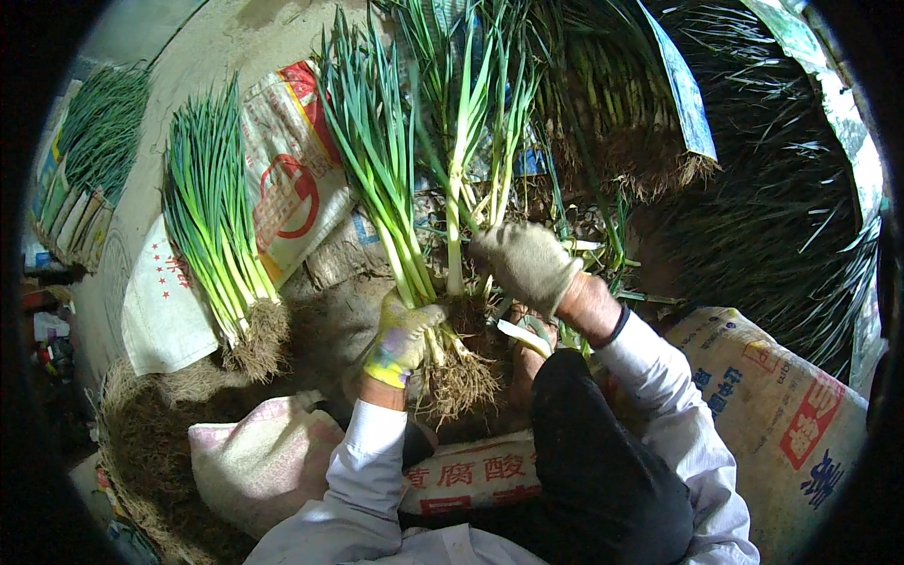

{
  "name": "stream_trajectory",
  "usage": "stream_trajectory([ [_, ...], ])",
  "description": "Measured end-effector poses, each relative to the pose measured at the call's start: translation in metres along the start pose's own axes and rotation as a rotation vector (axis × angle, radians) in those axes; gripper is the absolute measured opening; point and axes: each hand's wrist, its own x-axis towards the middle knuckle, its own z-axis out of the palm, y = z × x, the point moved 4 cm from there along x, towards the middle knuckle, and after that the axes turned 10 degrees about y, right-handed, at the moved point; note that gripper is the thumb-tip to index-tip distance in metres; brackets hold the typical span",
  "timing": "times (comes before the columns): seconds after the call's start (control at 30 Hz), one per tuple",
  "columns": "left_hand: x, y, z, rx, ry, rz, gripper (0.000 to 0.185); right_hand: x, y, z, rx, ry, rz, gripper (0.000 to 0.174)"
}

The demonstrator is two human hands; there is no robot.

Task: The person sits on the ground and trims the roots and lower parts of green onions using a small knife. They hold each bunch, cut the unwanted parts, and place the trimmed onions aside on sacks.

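My left hand (pixel 402 335), in a stained yellow-and-white knit glove, is closed around a bunch of green onions (pixel 395 240) just above the roots. Their leaves point away from me, and a tangle of brown roots (pixel 459 381) hangs below the glove. My right hand (pixel 526 265), in a greyish knit glove, is curled to the right of the bunch. A blurred green leaf (pixel 441 169) runs into its fingers. Close by on the left of that hand stands a thicker green onion stalk (pixel 454 240). A pale peeled sheath (pixel 525 337) lies below the right wrist.
On the left, a trimmed green onion bundle (pixel 219 226) rests on printed woven sacks (pixel 296 198). More green onions lie at far left (pixel 99 141), at the back (pixel 614 92) and in a dark heap (pixel 756 212) at right. A printed sack (pixel 777 402) spreads at lower right.
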Motion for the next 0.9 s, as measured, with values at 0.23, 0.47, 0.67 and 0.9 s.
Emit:
stream_trajectory([
  [0.23, 0.014, -0.002, -0.006, -0.016, -0.030, -0.022, 0.028, -0.033, -0.049, -0.019, 1.032, -0.154, -0.067, 0.022],
  [0.47, 0.022, -0.034, 0.007, 0.134, -0.396, -0.035, 0.022, -0.019, -0.050, -0.003, 1.425, -0.648, 0.275, 0.019],
  [0.67, 0.021, -0.001, 0.002, 0.033, -0.055, 0.069, 0.035, -0.063, 0.045, -0.037, 1.247, -0.015, 0.452, 0.015],
  [0.9, 0.009, 0.015, 0.025, 0.139, 0.026, 0.074, 0.028, -0.096, 0.064, -0.029, -0.049, 0.014, 0.596, 0.029],
])
